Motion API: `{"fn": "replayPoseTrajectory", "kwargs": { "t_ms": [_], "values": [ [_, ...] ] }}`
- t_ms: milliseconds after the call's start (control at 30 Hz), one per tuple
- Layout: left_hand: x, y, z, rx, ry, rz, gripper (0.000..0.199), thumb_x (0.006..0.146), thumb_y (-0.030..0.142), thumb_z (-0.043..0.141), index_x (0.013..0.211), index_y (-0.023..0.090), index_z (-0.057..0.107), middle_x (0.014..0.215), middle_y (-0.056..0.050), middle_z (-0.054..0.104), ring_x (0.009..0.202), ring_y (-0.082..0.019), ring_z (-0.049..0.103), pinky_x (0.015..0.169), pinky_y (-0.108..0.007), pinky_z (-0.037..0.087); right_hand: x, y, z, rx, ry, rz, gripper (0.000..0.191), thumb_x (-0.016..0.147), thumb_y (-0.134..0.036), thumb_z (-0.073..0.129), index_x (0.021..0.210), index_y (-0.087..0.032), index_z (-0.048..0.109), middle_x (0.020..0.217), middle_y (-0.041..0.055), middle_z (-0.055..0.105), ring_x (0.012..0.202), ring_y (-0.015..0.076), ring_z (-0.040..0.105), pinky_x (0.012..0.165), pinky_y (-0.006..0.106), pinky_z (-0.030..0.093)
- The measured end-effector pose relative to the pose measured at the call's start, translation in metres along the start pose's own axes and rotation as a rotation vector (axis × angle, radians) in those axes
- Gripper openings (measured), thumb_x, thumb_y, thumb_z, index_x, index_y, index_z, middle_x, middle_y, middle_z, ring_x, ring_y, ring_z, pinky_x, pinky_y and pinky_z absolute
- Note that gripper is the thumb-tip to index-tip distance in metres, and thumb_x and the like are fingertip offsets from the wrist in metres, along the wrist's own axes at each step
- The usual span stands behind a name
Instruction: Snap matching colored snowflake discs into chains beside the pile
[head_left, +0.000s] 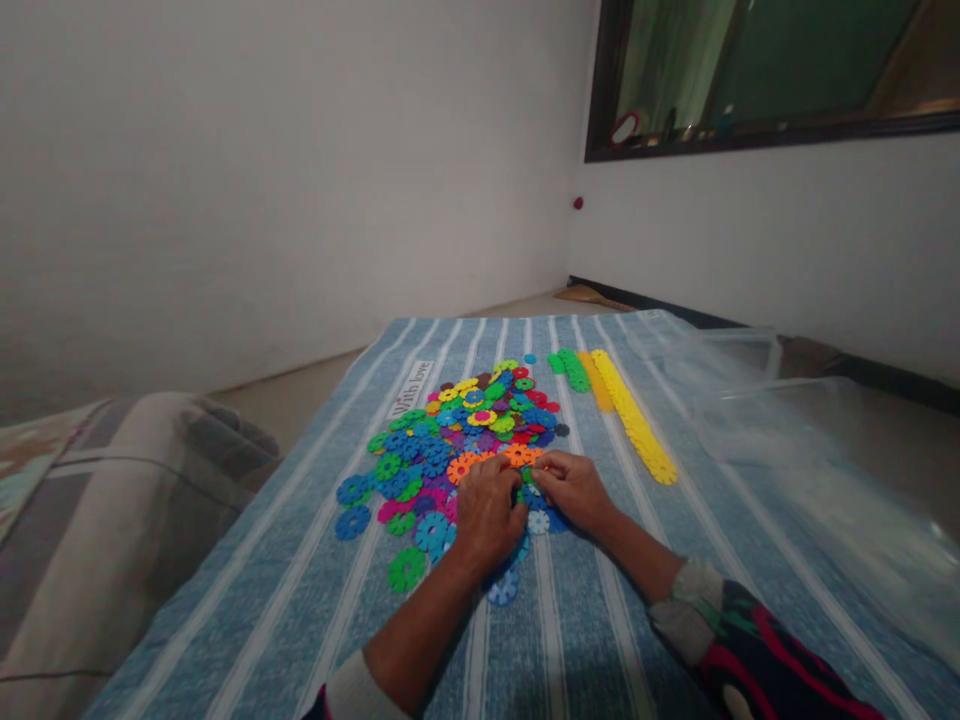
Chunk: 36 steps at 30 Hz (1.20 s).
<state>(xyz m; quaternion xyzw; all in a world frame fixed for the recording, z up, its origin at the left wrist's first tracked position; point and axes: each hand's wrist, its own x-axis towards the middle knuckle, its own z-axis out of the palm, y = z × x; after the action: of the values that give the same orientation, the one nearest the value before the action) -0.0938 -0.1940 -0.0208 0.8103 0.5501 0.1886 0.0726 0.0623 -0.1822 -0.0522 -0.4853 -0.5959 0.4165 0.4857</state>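
Note:
A heap of colourful flower-shaped plastic discs (435,455) lies on a striped cloth. My left hand (489,515) is over the near part of the heap, fingers curled down and closed. What they grip, if anything, is hidden beneath the hand. Just to its right, my right hand (576,490) has thumb and fingers pinched together at the heap's edge. Whatever is in that pinch is too small to make out. Orange discs (519,455) show between the fingertips of both hands, and another orange disc (463,467) shows beside my left hand.
Right of the heap lie a long row of overlapping yellow discs (634,415), a shorter orange-yellow row (595,382) and a green row (572,370). Clear plastic containers (776,420) stand along the right edge of the striped cloth (285,600). A grey cover (165,480) is at left.

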Motion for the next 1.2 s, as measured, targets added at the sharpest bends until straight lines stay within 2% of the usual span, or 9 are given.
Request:
{"fn": "replayPoseTrajectory", "kwargs": {
  "t_ms": [200,367,500,667,800,967,1100,1200],
  "values": [
    [0.001,-0.001,0.003,-0.072,0.049,-0.036,0.015,0.064,0.006,0.065,0.071,0.018,0.06,0.118,-0.011,0.066,0.112,-0.03,0.058,0.096,-0.045,0.044,0.001,0.002,0.002,0.023,0.013,0.005,0.017,0.075,-0.035,0.06,0.071,-0.018,0.061,0.048,-0.0067,0.049,0.043,0.009,0.045,0.046,0.021,0.033],
    [0.001,-0.009,0.004,-0.134,0.065,-0.053,0.015,0.066,0.006,0.063,0.063,0.018,0.056,0.119,-0.011,0.067,0.111,-0.03,0.059,0.094,-0.045,0.045,0.001,0.001,0.003,0.056,0.011,0.016,0.017,0.075,-0.035,0.06,0.07,-0.019,0.06,0.047,-0.0072,0.048,0.042,0.0086,0.044,0.044,0.02,0.032],
    [0.003,-0.016,0.0,-0.196,0.07,-0.069,0.019,0.069,0.008,0.062,0.055,0.018,0.054,0.111,-0.011,0.07,0.11,-0.029,0.061,0.094,-0.045,0.047,0.0,-0.002,0.003,0.071,0.009,0.016,0.018,0.074,-0.036,0.062,0.067,-0.019,0.059,0.046,-0.0074,0.047,0.041,0.0083,0.042,0.043,0.02,0.031],
    [0.005,-0.026,-0.009,-0.306,0.11,-0.023,0.019,0.073,0.019,0.062,0.055,0.02,0.058,0.104,-0.009,0.072,0.109,-0.028,0.062,0.097,-0.046,0.047,-0.004,-0.008,0.007,0.116,-0.071,0.029,0.017,0.075,-0.036,0.062,0.069,-0.019,0.061,0.044,-0.0077,0.048,0.039,0.0081,0.043,0.042,0.02,0.032],
    [0.004,-0.028,-0.013,-0.442,0.054,0.014,0.018,0.076,0.025,0.059,0.06,0.02,0.063,0.103,-0.008,0.073,0.1,-0.025,0.065,0.093,-0.043,0.049,-0.005,-0.01,0.01,0.154,-0.089,0.032,0.018,0.074,-0.036,0.063,0.069,-0.019,0.062,0.044,-0.0075,0.049,0.039,0.0084,0.045,0.042,0.02,0.033],
    [0.007,-0.022,-0.018,-0.567,0.012,0.041,0.021,0.077,0.029,0.055,0.058,0.02,0.059,0.094,-0.008,0.073,0.092,-0.024,0.065,0.087,-0.039,0.049,-0.002,-0.006,0.011,0.196,-0.062,0.05,0.018,0.074,-0.036,0.064,0.072,-0.018,0.063,0.044,-0.0075,0.049,0.038,0.0083,0.044,0.042,0.02,0.032],
    [0.013,-0.016,-0.023,-0.594,-0.078,-0.013,0.021,0.076,0.033,0.054,0.06,0.02,0.059,0.072,-0.004,0.067,0.074,-0.02,0.061,0.072,-0.032,0.047,0.001,-0.003,0.011,0.184,-0.009,0.037,0.019,0.075,-0.037,0.064,0.071,-0.019,0.063,0.045,-0.0074,0.048,0.039,0.0081,0.044,0.043,0.02,0.033],
    [0.021,-0.012,-0.024,-0.609,-0.137,-0.086,0.021,0.074,0.034,0.053,0.059,0.02,0.056,0.059,0.001,0.055,0.061,-0.016,0.051,0.061,-0.028,0.04,0.004,0.0,0.009,0.188,0.042,0.042,0.02,0.074,-0.039,0.065,0.075,-0.019,0.064,0.044,-0.0082,0.046,0.039,0.0087,0.044,0.043,0.02,0.033]
  ]
}}
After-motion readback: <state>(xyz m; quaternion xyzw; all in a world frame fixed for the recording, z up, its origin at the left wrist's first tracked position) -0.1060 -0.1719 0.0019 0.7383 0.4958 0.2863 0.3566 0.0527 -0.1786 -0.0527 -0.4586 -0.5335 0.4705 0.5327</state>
